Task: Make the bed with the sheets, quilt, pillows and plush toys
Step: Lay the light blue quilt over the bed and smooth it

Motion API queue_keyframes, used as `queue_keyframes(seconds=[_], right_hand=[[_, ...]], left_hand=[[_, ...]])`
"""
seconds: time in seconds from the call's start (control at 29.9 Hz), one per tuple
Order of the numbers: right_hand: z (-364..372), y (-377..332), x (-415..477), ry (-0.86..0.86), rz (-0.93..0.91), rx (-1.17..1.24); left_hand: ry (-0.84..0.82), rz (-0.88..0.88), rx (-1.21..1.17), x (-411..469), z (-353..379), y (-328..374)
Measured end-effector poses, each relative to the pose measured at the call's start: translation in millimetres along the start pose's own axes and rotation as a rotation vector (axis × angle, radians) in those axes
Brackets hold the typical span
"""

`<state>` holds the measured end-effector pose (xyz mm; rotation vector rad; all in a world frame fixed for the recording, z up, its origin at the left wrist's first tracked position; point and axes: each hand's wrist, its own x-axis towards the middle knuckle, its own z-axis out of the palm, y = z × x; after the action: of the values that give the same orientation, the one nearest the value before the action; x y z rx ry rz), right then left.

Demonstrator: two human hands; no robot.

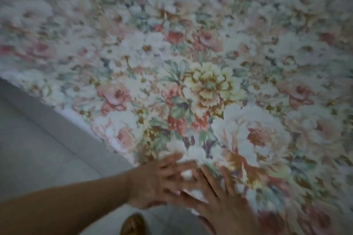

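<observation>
The floral sheet [200, 74], a pale fabric printed with white, pink, red and yellow blooms and green leaves, lies spread across the bed and fills most of the view, from the top edge down to the lower right. Its near edge runs on a slant from the left side down towards the bottom centre, where a fold shows the plain white underside. Much of the print is smeared by motion blur.

At that near edge the two hands meet. The left hand [152, 183] reaches in from the lower left on a bare forearm and grasps the sheet's edge, thumb on top of the fold and curled fingers under it, with white fabric showing between them. The right hand [217, 198] lies just beside it, touching it, with its fingers straight and spread flat on the printed cloth, gripping nothing.

Below the hands, at the bottom edge, a foot in a brown sandal [131, 224] stands on the pale grey tiled floor [34, 149], which takes up the lower left beside the bed.
</observation>
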<state>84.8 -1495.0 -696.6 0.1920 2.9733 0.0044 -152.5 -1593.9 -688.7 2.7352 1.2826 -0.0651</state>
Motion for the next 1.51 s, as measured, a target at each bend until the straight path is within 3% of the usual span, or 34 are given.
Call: queue_keyframes(seconds=[0.1,0.37,0.5,0.74,0.94,1.24,1.51], right_hand=[[-7,8,-1,-0.074,0.021,0.045],[-111,36,77,0.149,0.069,0.128],[-167,17,163,0.173,-0.006,0.092],[-211,-20,259,0.171,-0.021,0.066],[-207,-51,322,0.155,0.027,0.091],[-169,-93,400,0.157,0.137,0.192],[-120,-123,458,0.059,0.351,0.279]], left_hand=[[-0.017,0.002,-0.103,5,-10,-7],[0.134,-0.326,0.071,-36,-103,-50],[0.13,-0.467,0.188,-115,-144,-85],[0.123,-0.567,0.219,-218,-170,-132],[0.009,-0.642,0.19,-287,-148,-175],[-0.109,-0.654,0.095,-318,-97,-238],[0.139,-0.607,-0.058,-311,-17,-273]])
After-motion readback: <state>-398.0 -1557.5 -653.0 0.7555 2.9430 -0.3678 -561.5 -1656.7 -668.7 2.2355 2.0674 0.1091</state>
